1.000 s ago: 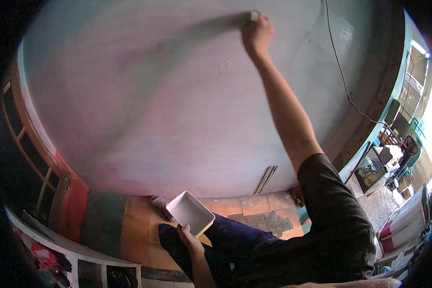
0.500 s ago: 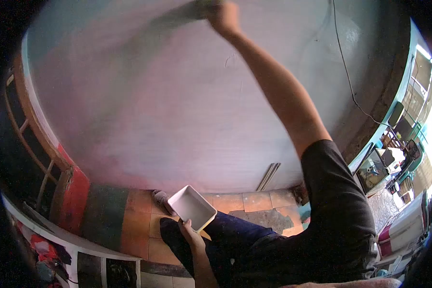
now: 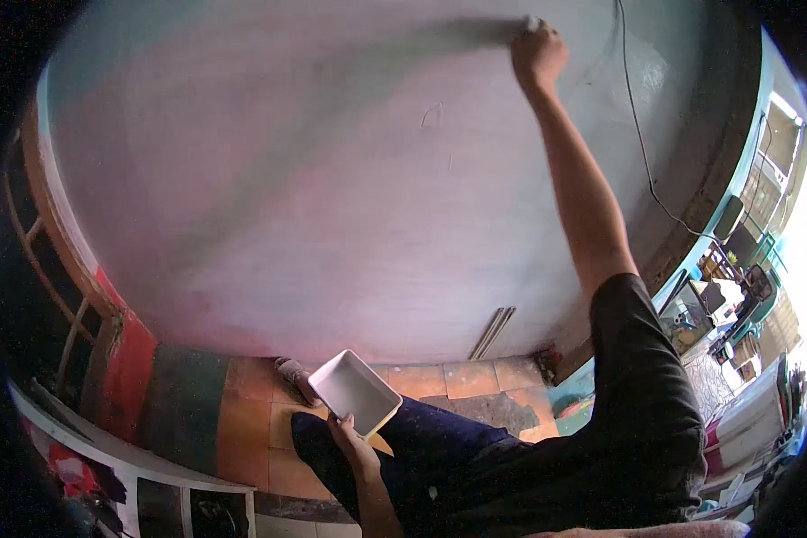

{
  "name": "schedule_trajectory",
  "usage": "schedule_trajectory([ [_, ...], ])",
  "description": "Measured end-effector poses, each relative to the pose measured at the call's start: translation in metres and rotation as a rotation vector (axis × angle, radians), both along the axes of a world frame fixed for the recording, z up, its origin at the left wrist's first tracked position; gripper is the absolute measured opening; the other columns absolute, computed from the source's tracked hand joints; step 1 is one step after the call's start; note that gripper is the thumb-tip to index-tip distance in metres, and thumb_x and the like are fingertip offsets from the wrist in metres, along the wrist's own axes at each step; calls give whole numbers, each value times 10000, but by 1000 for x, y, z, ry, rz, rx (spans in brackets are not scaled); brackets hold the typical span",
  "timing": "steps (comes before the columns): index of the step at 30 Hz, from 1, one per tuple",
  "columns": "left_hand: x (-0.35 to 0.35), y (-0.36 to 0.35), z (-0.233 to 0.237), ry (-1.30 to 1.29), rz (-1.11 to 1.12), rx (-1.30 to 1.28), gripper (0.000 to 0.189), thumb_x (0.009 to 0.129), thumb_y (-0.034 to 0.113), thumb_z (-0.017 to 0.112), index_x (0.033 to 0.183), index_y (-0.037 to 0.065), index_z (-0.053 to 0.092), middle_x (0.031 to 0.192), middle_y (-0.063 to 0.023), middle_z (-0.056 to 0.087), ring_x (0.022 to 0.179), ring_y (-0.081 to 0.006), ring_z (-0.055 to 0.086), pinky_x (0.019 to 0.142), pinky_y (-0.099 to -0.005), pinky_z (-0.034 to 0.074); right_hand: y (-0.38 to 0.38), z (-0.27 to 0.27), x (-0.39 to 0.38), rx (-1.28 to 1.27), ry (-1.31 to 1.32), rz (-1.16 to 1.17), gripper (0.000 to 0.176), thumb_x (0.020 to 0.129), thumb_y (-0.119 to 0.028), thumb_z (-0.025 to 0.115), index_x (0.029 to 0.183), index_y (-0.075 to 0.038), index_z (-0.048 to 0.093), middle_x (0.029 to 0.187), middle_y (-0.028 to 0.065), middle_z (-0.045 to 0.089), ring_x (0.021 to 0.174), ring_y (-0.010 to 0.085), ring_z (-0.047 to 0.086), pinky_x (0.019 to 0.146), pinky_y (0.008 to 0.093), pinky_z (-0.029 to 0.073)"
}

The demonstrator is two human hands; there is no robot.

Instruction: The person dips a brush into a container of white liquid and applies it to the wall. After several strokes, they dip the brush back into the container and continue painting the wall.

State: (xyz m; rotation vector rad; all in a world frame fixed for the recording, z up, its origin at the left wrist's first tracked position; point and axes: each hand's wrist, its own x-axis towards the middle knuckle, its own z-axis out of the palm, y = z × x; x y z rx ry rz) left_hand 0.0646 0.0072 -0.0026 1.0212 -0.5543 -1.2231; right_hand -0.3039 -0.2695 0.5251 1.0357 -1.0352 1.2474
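My right hand [image 3: 540, 56] is raised high against the painted wall [image 3: 332, 197], its arm stretched out. The fingers are closed around a small whitish thing [image 3: 533, 23] pressed at the wall; its kind is too small to tell. Low in front of me, my left hand [image 3: 354, 441] grips the near edge of a white rectangular tub [image 3: 356, 394], with the thumb over its rim. The tub is tilted, and its inside looks pale and smooth. A dark shadow runs leftward across the wall from my right hand.
A cable [image 3: 638, 134] hangs down the wall on the right. Several thin rods [image 3: 493, 334] lean at its foot on the orange tiled floor [image 3: 247, 430]. A barred window frame [image 3: 58, 260] is at left, a white shelf unit [image 3: 143, 462] at lower left, and a glass tank [image 3: 688, 314] at right.
My right hand has swept to the right along the upper wall, still closed. My left hand and the tub have stayed nearly in place.
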Motion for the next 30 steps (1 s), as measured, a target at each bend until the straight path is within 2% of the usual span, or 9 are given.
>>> schedule_trajectory([
  [3,-4,-5,1,42,11,-23,529,859,270,484,1288,-24,387,1186,-174,473,1121,-282,474,1000,-410,355,-37,0,95,11,60,279,186,719,-125,686,849,-7,625,856,205,640,824,395,623,699,474,504],
  [4,-4,-6,1,34,-2,-30,528,862,270,480,1293,-20,384,1191,-174,472,1125,-282,473,1001,-411,356,-45,-3,140,102,-86,337,283,808,-221,680,1024,-45,630,946,229,636,892,392,611,762,470,495],
  [7,-4,-5,3,28,-27,-12,455,905,281,465,1251,-11,422,1188,-157,468,1141,-268,459,1005,-409,357,-100,-20,225,89,214,419,146,709,-93,660,822,-8,622,845,210,633,807,393,621,689,484,504],
  [12,-6,-3,5,-97,-32,-60,398,945,294,456,1212,-1,463,1189,-143,470,1169,-256,442,1014,-407,354,-77,-56,297,551,346,624,329,697,-101,684,1000,-1,604,883,217,662,855,379,645,732,471,524],
  [15,-7,-5,-17,112,-16,-63,402,943,299,459,1213,1,463,1189,-143,472,1175,-261,441,1017,-407,353,-79,-62,242,333,368,752,502,708,-140,712,1188,-47,597,959,204,672,902,393,639,801,459,523],
  [18,-7,-6,-25,-86,9,-92,411,938,305,468,1223,9,458,1184,-134,474,1162,-261,447,1017,-410,352,-58,-51,134,284,322,822,305,762,-69,645,1066,-62,673,1021,200,668,947,379,639,827,412,525],
  [20,-8,-4,0,77,34,0,451,870,289,494,1205,-7,433,1102,-138,488,1059,-258,490,952,-402,394,-10,-50,60,311,153,530,429,791,-26,600,1217,-65,612,1083,166,674,998,329,650,864,356,512],
  [24,-7,-7,-15,87,43,-11,444,873,300,495,1184,-12,435,1072,-133,488,1031,-253,497,933,-399,403,63,-73,-81,177,-7,256,302,889,-121,588,1176,-61,660,1059,156,702,928,159,684,805,302,517],
  [30,4,0,-37,-14,18,-43,444,887,320,479,1176,-15,442,1086,-145,486,1044,-250,488,943,-398,389,111,-103,-184,155,-302,-29,294,882,-275,626,1081,-69,690,874,160,700,800,301,691,697,378,530],
])
